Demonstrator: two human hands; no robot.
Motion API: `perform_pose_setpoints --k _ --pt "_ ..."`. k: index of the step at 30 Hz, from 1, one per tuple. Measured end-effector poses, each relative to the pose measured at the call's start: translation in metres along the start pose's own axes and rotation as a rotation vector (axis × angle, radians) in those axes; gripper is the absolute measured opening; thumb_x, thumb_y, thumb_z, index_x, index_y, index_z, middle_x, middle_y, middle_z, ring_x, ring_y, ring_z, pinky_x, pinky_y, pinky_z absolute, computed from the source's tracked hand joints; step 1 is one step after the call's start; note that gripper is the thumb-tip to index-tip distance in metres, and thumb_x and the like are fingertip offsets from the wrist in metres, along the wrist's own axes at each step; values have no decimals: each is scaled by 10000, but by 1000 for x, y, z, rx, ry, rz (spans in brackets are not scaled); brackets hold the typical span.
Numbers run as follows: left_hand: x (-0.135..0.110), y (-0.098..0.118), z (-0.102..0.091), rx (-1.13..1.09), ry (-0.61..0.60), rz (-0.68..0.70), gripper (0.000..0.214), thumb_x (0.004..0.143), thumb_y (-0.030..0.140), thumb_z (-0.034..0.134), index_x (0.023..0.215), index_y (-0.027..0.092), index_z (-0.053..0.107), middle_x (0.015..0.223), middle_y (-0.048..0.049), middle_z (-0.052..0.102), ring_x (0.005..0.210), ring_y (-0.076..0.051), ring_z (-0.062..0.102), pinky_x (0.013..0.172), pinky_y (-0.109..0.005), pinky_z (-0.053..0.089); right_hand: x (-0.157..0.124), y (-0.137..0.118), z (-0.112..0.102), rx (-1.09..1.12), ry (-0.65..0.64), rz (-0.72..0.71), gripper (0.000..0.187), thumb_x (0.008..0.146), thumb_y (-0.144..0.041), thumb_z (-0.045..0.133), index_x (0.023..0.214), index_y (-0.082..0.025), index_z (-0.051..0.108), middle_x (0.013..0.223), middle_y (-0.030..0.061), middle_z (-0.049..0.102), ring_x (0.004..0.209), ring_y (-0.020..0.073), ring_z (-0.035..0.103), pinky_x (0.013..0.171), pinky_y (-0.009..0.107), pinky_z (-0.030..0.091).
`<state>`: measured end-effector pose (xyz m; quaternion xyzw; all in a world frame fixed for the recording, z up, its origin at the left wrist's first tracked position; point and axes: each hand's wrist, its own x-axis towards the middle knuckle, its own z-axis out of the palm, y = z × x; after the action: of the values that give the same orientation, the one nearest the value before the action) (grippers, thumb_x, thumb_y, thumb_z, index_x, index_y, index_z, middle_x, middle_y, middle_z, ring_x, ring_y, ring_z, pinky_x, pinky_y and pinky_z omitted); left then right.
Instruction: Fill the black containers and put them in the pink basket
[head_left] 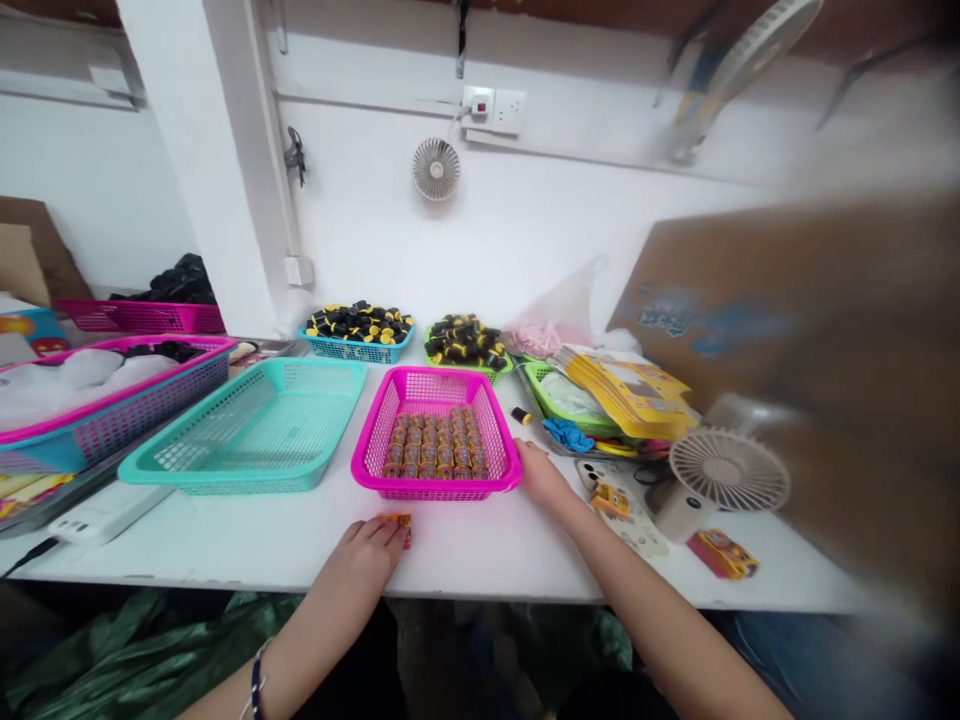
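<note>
White table [487, 565] against a white wall. Small orange box [404, 524] sits under the left hand [366, 558]: fingers bent, apparently closed on it, thumb hidden. Pink basket [435, 489] stands beyond and between the hands, small patterned cylinders [427, 447] in rows inside. Right hand [538, 475] is at its near right corner, fingers partly curled; can't tell if it grips the rim. Teal basket [232, 474] beyond the left hand, to its left; loose black-and-yellow piece [521, 415] just past the right. Best handling: light pinch on the box sides, no crushing; basket steady so rows don't tip.
</note>
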<state>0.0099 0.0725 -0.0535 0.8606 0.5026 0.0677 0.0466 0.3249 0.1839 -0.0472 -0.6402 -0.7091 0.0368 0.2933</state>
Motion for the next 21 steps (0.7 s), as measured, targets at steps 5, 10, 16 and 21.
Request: perform_pose_setpoints --k 5,10,16,21 --pt "-1 5 -3 -79 36 -2 430 893 -14 456 1145 140 769 1232 -168 768 1174 -332 706 1045 -517 532 -69 6 -35 169 72 56 297 995 -383 644 1199 -167 651 1175 75 699 994 208 705 862 417 605" --pt "-10 -4 -9 -253 124 -68 349 964 115 463 1079 228 772 1202 -60 787 1134 -260 723 1041 -412 554 -166 -7 -54 361 149 92 380 959 -571 592 1056 -215 681 988 80 758 824 203 744 722 317 636" --pt "-36 6 -21 -492 269 -215 274 988 301 506 1166 202 689 1070 -64 796 941 -215 774 870 -323 631 -232 -28 -46 526 211 142 271 922 -500 678 1026 -251 710 965 61 806 835 192 791 728 245 649" --pt "-49 53 -24 -1078 319 -134 177 803 196 720 961 187 800 863 -58 751 789 -169 743 667 -226 616 -237 -57 -45 699 193 101 161 908 -377 729 1040 -285 730 1011 52 805 923 188 792 808 250 649"
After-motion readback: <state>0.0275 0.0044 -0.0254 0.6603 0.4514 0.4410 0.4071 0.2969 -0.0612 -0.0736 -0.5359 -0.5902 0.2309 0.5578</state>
